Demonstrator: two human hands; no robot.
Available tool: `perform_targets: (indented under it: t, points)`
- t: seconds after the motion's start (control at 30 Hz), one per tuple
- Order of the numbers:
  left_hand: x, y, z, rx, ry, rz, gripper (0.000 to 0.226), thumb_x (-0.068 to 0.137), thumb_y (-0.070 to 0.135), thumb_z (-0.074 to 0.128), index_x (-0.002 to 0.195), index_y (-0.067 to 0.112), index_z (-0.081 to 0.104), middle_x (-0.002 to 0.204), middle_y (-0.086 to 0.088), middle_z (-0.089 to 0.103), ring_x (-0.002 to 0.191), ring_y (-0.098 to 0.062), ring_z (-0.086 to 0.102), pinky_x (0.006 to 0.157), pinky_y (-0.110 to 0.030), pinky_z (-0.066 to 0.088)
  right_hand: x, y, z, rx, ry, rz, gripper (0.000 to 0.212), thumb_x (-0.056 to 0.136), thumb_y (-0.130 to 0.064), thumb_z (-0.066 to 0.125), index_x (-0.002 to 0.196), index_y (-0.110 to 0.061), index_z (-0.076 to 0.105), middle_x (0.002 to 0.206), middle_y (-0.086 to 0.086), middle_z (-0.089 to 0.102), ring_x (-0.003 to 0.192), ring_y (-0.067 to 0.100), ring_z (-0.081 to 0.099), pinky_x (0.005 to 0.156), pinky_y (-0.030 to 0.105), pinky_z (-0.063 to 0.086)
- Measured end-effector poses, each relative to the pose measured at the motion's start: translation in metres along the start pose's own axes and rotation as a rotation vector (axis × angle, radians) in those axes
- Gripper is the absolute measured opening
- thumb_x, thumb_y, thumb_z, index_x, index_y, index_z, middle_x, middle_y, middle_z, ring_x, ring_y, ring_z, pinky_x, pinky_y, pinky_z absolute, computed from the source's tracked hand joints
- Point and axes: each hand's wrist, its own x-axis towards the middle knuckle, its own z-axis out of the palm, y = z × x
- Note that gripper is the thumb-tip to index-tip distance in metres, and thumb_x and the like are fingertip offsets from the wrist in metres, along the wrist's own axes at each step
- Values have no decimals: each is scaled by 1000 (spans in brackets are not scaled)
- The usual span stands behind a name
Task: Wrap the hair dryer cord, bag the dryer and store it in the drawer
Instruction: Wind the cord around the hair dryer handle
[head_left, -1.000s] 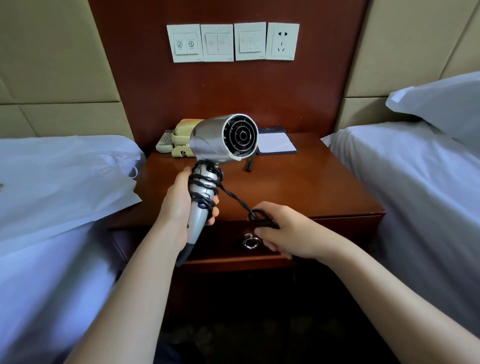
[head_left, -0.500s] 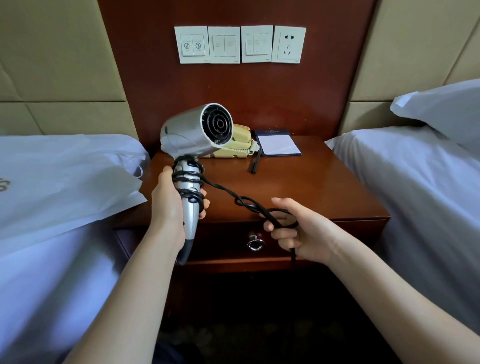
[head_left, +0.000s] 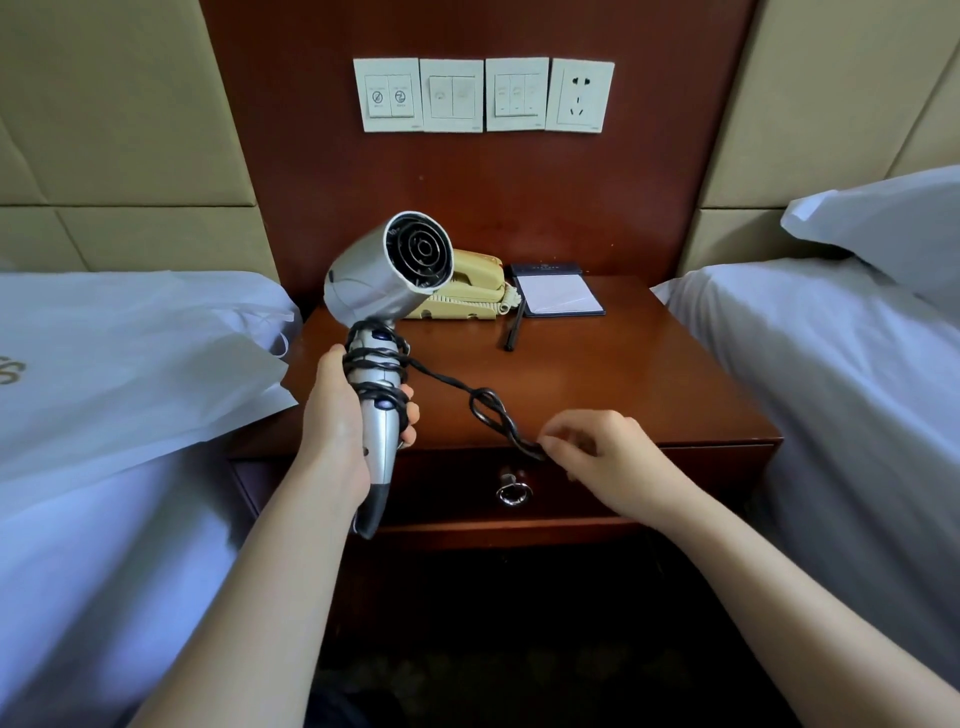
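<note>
Gripping the silver plastic hair dryer (head_left: 387, 291) by its handle, the left hand (head_left: 345, 415) is closed firmly around it, thumb on one side and fingertips showing on the other, and holds the dryer upright in the air above the front left part of the dark red-brown wooden bedside bench (head_left: 597, 374). The round nozzle points toward the camera. Several turns of the thin black twisted cord (head_left: 488, 410) lie around the upper handle, some of them under the fingers.

From those turns the loose cord runs down and to the right, kinks into a small loop, and ends at the right hand (head_left: 608, 457), which pinches it between thumb and fingertips, the other fingers loosely curled. That hand hovers at the bench's front edge, just above the closed drawer with its metal ring pull (head_left: 513, 491). Whether the plug is tucked in the palm cannot be told.

The dryer looks rigid and fairly light, with a smooth shell that may slip, so the handle is the sound place to hold it. The cord is limp and springy, likely to twist and uncoil unless kept taut.

A white paper bag (head_left: 130, 364) lies flat on the left bed, well apart from both hands.
</note>
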Motion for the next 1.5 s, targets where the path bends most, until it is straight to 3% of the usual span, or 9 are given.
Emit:
perform_targets:
  t: [0.13, 0.23, 0.37, 0.5, 0.7, 0.87, 1.0, 1.17, 1.5]
  points:
    - [0, -1, 3, -21, -34, -53, 50, 92, 46, 31, 71, 6, 54, 52, -5, 53, 36, -17, 49, 39, -19, 40, -2, -8, 2, 554, -313, 61, 31, 97, -13, 41, 82, -11, 68, 60, 2, 53, 51, 11, 44, 48, 19, 35]
    - [-1, -4, 6, -43, -69, -105, 49, 90, 44, 32, 69, 6, 53, 51, -5, 53, 35, -17, 49, 39, -19, 42, 0, -17, 3, 999, -408, 78, 28, 90, -13, 43, 88, -6, 70, 65, 3, 55, 52, 13, 44, 49, 21, 36]
    - [0, -10, 12, -58, -97, -141, 50, 89, 45, 31, 66, 7, 51, 50, -4, 53, 35, -17, 50, 40, -19, 43, 2, -28, 8, 1547, -357, 171, 27, 84, -15, 46, 87, -3, 71, 70, 3, 55, 52, 10, 47, 50, 19, 41]
    - [1, -14, 18, -45, -36, -80, 47, 89, 45, 30, 70, 9, 53, 52, -3, 53, 37, -18, 51, 39, -21, 42, -1, -35, 21, 1713, -238, 214, 24, 84, -14, 49, 95, -5, 69, 73, 1, 61, 54, 7, 50, 53, 18, 44]
    - [-2, -13, 29, -41, 32, -18, 46, 91, 42, 31, 68, 9, 54, 49, -3, 53, 36, -18, 51, 39, -20, 41, 0, -36, 26, 1660, -184, 129, 50, 81, -17, 56, 130, -20, 51, 79, -2, 61, 56, 7, 42, 52, 18, 36]
    - [-2, -17, 29, 116, 84, -2, 50, 93, 48, 32, 81, 6, 56, 48, -5, 57, 36, -19, 54, 38, -23, 41, 7, -25, 24, 1391, 73, 270, 34, 93, -7, 48, 125, -15, 50, 68, 1, 54, 53, 9, 42, 56, 23, 34]
    - [-14, -20, 34, 258, 76, 118, 50, 97, 44, 34, 101, 1, 60, 54, -10, 58, 35, -20, 54, 38, -20, 40, 9, -15, 21, 919, -25, 340, 8, 91, -9, 54, 92, -11, 62, 75, 8, 54, 51, 11, 42, 49, 22, 34]
    - [-25, -21, 42, 336, -7, 219, 48, 99, 34, 34, 104, -8, 58, 61, -19, 52, 35, -21, 48, 34, -19, 38, 14, -7, 10, 50, 25, 52, 26, 92, -30, 53, 67, -22, 54, 63, -3, 53, 62, 17, 49, 60, 31, 39]
    - [-2, -2, 15, 163, 105, 74, 41, 91, 35, 35, 77, 7, 61, 46, -7, 55, 33, -20, 50, 37, -20, 39, 16, 24, -34, 303, 337, 109, 48, 94, -25, 52, 53, -20, 29, 44, -12, 19, 44, 5, 18, 44, 20, 14]
